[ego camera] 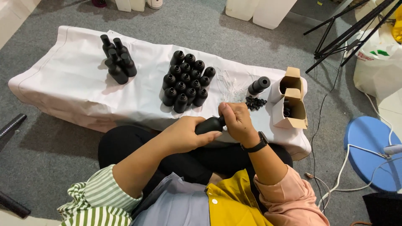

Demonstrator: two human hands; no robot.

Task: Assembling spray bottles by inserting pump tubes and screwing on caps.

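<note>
Both forearms reach forward from the lap and meet just over the near edge of the white-cloth-covered surface (75, 79). The left hand (184, 134) lies palm-in, its fingers wrapped tight round the body of a matte black plastic bottle (210, 124) held on its side, neck pointing right. The right hand (236, 121), wrist bent and bearing a black watch (256, 145), closes its fingers narrowly over the bottle's neck end, thumb up; what sits under the fingertips is hidden. Just beyond the hands stands a packed cluster of upright black bottles (187, 81), with a smaller group of capped black bottles (118, 62) well to the left. A little heap of small black caps (254, 102) lies near the right hand, beside open brown cardboard boxes (291, 106).
</note>
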